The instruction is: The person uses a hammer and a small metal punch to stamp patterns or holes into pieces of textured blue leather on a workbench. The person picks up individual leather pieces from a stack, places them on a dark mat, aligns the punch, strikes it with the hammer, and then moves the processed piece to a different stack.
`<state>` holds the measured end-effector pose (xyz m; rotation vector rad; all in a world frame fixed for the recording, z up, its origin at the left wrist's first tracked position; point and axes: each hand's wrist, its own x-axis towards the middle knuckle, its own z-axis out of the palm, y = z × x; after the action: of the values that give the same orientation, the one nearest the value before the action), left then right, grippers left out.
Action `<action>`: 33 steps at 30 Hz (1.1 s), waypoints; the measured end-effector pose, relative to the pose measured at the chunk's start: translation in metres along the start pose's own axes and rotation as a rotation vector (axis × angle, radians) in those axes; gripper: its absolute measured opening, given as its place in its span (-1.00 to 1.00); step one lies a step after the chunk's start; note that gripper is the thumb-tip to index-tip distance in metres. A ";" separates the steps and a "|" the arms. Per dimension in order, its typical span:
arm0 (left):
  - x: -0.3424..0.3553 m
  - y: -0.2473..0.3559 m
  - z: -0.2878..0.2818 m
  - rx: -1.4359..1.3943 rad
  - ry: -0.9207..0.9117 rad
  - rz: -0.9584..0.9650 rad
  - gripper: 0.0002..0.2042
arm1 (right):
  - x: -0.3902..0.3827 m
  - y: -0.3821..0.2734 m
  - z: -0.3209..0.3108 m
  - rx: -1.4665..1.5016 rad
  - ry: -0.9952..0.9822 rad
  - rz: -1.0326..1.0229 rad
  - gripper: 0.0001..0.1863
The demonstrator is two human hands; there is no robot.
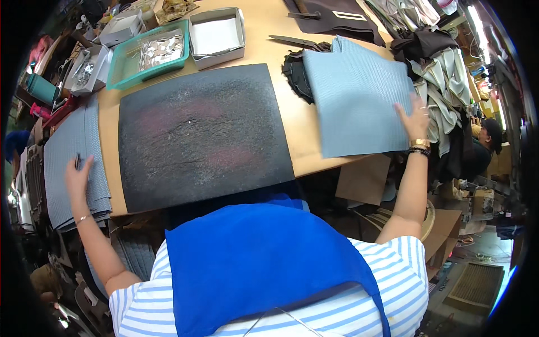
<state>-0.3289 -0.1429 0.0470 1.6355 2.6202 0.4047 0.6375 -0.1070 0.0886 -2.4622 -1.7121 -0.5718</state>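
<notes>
Cluttered on every side, a tan worktable (pixel 297 121) fills the middle of the head view, with a large black cutting mat (pixel 199 137) laid across its centre.

On the table's right end a grey-blue quilted fabric panel (pixel 359 98) lies flat. It is roughly rectangular, its long axis runs from the near table edge away toward the far side, leaning slightly left, and its near edge lies at the table's front edge. The right hand (pixel 415 119) is pressed on the panel's near right corner, fingers spread and flat; nothing is gripped. A gold watch and a dark bead bracelet are worn on that wrist. Under the panel's left edge a pile of black fabric scraps (pixel 297 76) can be seen, and just beyond it a pair of shears (pixel 295 40) lies pointing left.

At the table's left end a stack of like grey quilted panels (pixel 70 163) is draped over the edge, its long axis running near to far. The left hand (pixel 77 178) is laid on this stack, palm down; a small dark object shows at the fingertips, but whether it is held cannot be told.

Farther back, 1 teal tray (pixel 120 70) of shiny pieces and 1 grey box (pixel 216 36) stand side by side. Pale and dark cloth (pixel 438 73) is heaped to the right.
</notes>
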 end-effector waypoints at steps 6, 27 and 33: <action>-0.029 -0.040 0.019 0.036 0.088 0.009 -0.34 | -0.009 -0.031 0.055 0.224 -0.358 0.179 0.08; -0.152 0.364 0.114 -1.173 -0.799 0.412 -0.68 | 0.005 -0.258 0.044 0.617 -0.379 -0.123 -0.26; -0.166 0.383 0.119 -1.279 -0.852 0.552 -0.65 | -0.058 -0.289 -0.036 1.442 -0.618 0.046 -0.51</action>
<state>0.1011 -0.1070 0.0024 1.4127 0.8538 0.8652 0.3456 -0.0619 0.0620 -1.5288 -1.2971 1.1538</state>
